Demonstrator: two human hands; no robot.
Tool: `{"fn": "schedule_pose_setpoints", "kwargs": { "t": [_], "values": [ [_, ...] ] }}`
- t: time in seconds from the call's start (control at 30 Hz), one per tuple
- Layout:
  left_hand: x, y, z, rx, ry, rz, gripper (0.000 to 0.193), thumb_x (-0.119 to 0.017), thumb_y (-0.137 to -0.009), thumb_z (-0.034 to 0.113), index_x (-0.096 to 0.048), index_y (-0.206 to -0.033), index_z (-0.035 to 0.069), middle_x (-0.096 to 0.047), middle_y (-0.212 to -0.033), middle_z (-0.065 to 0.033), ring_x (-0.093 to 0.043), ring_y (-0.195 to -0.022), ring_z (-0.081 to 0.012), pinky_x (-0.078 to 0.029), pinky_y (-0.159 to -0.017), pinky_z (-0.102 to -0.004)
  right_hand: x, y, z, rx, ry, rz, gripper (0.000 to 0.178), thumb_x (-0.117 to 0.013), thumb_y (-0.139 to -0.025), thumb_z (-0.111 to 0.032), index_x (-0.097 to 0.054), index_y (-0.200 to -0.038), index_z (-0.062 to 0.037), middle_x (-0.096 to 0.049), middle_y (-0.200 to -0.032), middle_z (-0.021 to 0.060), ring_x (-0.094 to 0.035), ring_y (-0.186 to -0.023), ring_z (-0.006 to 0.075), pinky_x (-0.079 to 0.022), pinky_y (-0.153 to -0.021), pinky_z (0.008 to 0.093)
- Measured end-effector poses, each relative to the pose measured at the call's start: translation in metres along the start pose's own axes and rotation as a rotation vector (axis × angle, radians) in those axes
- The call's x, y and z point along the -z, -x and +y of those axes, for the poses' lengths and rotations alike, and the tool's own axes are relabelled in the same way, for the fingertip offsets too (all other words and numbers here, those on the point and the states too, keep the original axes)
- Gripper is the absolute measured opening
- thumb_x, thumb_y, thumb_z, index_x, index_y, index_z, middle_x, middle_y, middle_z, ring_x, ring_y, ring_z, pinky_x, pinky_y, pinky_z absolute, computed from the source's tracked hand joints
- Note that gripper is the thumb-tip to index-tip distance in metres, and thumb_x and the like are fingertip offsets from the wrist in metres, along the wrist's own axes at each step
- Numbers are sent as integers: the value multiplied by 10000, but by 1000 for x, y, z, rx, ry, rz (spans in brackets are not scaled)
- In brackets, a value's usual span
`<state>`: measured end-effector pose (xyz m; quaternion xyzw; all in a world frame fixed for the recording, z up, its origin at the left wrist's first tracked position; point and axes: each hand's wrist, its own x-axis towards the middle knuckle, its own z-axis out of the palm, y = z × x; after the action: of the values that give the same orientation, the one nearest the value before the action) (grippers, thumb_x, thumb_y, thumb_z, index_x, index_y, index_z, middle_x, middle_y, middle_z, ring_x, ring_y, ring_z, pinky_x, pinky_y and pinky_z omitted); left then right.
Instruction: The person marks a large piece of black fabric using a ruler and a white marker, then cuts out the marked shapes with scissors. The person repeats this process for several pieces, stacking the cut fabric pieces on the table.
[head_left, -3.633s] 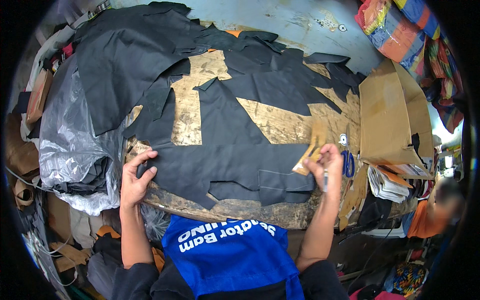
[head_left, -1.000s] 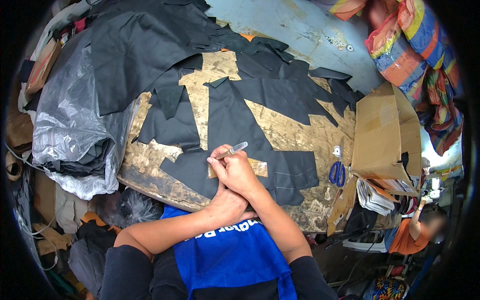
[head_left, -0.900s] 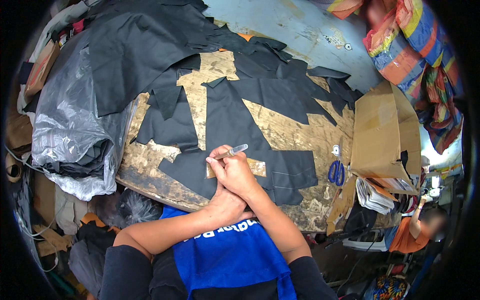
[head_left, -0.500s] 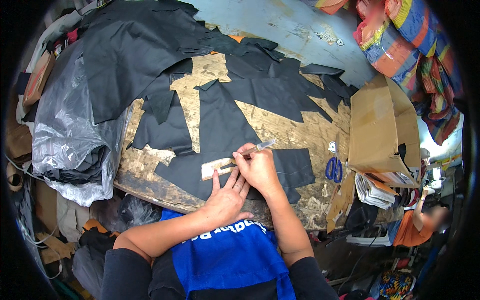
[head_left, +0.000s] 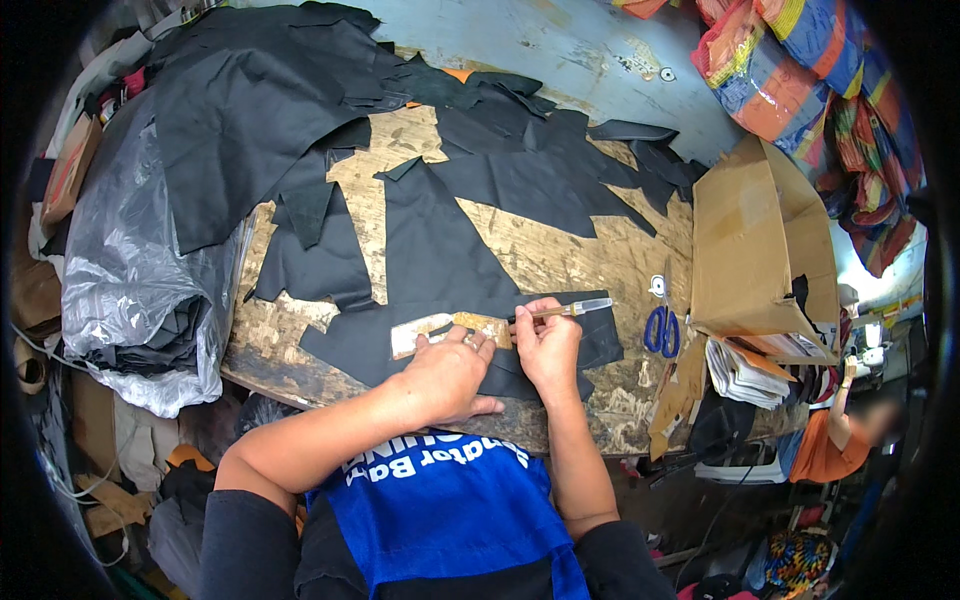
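Note:
A small flat template, white at its left and tan at its right, lies on a piece of black leather. My left hand rests across it, fingers stretched out and pressing on its lower edge; these hide part of it. By the template's right end, my right hand is closed around a pen. The pen lies nearly level, its clear end pointing right. Its other end is at the template's right edge, partly hidden by my fingers.
More black leather pieces cover much of the worn wooden table. Blue-handled scissors lie on the right, near an open cardboard box. A clear plastic bag stands left. A person in orange is far right.
My right hand has moved right to the template's end, uncovering its tan part. The pen has turned from slanting to nearly level. My left hand stays on the template, its fingers slightly shifted.

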<state>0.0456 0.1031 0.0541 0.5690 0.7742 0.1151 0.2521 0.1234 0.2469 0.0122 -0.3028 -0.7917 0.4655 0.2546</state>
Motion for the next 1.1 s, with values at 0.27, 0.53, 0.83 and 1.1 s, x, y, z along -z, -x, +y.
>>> {"fn": "schedule_pose_setpoints", "kwargs": {
  "t": [0.27, 0.53, 0.83, 1.1],
  "values": [
    [26, -21, -17, -58, 186, -75, 521, -401, -936, 441, -591, -1054, -29, -631, -922, -253, -564, -905, -443, -430, -889, -462, 14, 16, -12, 280, 198, -79, 99, -622, -811, -62, -571, -796, 23, -592, -599, 122, -587, -522, 149, -444, -493, 312],
    [50, -56, -55, 65, 420, -499, 827, -123, -904, 651, -524, -1243, 12, -563, -1223, -176, -499, -1174, -300, -369, -1000, -338, -22, 38, -35, 245, -110, -494, 114, -653, -815, -126, -614, -849, -24, -645, -773, 123, -626, -671, 210, -478, -621, 316],
    [44, -67, -68, 81, 522, -547, 889, -156, -878, 693, -396, -1333, -33, -534, -1273, -149, -487, -1188, -261, -352, -1017, -331, -64, 39, -45, 529, -57, -471, 101, -648, -784, -61, -555, -794, -23, -595, -703, 145, -598, -654, 317, -471, -607, 365],
    [48, -65, -65, 110, 535, -549, 882, -147, -882, 689, -402, -1333, -24, -546, -1257, -152, -497, -1176, -252, -357, -1010, -314, -57, 41, -41, 455, -21, -399, 75, -635, -783, -81, -581, -794, -30, -616, -714, 143, -617, -670, 310, -486, -610, 373]
  ]
}}
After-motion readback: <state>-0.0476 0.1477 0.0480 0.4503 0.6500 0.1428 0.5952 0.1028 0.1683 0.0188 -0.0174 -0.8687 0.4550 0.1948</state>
